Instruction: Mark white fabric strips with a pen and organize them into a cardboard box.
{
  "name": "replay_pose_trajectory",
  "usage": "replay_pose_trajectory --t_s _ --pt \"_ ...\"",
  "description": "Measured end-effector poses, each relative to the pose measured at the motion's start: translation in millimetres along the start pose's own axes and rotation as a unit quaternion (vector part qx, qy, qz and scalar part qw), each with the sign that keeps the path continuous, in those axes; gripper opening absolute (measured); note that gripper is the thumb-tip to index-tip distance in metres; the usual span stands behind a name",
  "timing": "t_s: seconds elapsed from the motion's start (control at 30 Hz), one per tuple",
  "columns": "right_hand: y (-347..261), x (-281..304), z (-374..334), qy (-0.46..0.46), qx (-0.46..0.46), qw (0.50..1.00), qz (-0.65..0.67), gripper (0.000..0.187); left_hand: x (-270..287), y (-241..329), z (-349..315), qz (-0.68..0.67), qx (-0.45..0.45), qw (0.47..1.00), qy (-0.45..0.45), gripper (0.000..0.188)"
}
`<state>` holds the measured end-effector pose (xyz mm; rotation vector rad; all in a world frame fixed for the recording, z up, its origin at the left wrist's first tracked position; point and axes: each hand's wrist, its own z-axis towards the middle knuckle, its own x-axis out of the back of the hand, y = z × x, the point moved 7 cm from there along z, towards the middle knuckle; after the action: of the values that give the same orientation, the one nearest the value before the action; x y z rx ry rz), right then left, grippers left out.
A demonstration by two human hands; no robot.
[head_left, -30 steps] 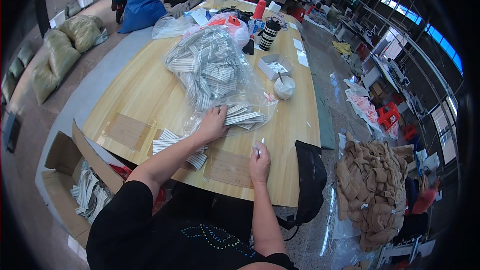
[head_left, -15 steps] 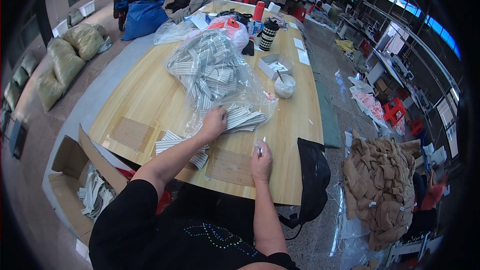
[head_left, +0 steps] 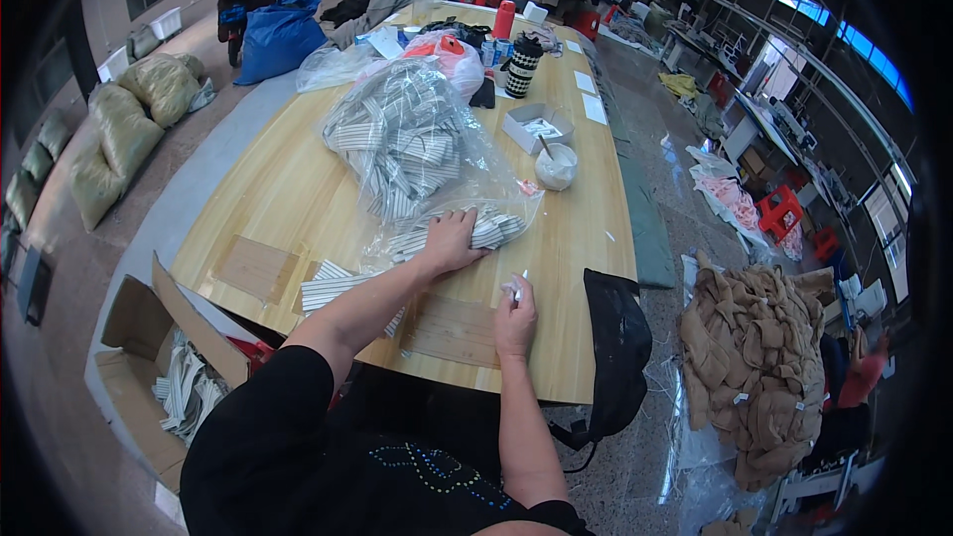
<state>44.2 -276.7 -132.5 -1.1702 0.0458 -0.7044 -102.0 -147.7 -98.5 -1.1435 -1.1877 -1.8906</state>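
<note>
My left hand (head_left: pixel 453 241) lies with fingers laid over a bundle of grey-and-white striped fabric pieces (head_left: pixel 499 229) at the mouth of a clear plastic bag (head_left: pixel 392 134). More striped pieces fill the bag. Beneath my left forearm lie other striped strips (head_left: pixel 333 285), partly covered by the arm. My right hand (head_left: pixel 515 320) is closed around a small white thing with a narrow tip (head_left: pixel 524 276); its kind is hard to make out. That hand rests at the right edge of a brown cardboard rectangle (head_left: pixel 449 330) taped on the wooden table (head_left: pixel 556 248).
A white tub (head_left: pixel 556 168) with a stick and an open small box (head_left: pixel 536 127) stand on the right. Behind are a black-and-white tumbler (head_left: pixel 523 67) and a red bottle (head_left: pixel 504 20). A black bag (head_left: pixel 617 352) hangs at the right corner; an open carton (head_left: pixel 134 377) sits lower left.
My left hand has shifted right along the striped bundle, its fingers now spread over it. My right hand stays almost in place with the white thing. The view has tilted slightly.
</note>
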Motion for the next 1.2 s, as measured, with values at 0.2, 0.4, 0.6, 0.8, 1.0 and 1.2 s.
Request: replay_pose_trajectory --t_s 0.2,0.4,0.6,0.8,1.0,1.2 --pt "14 26 0 0.152 -0.036 0.986 0.063 0.034 -17 46 -39 0.045 -0.27 0.962 -0.009 0.065" --pt "0 29 0 0.15 -0.051 0.985 0.063 0.035 -5 44 -36 0.005 -0.183 0.978 -0.098 0.085" --pt "15 28 2 0.177 -0.037 0.979 0.093 0.035 14 61 -57 0.054 -0.261 0.964 0.009 0.094" --pt "10 24 1 0.156 -0.043 0.984 0.076 0.036 16 63 -64 0.047 -0.317 0.944 0.076 0.058" --pt "14 23 2 0.158 -0.034 0.984 0.077 0.034 8 65 -64 0.025 -0.297 0.952 0.071 0.03" --pt "16 23 2 0.173 -0.007 0.984 0.049 0.031 8 58 -57 -0.003 -0.255 0.96 0.111 0.022"
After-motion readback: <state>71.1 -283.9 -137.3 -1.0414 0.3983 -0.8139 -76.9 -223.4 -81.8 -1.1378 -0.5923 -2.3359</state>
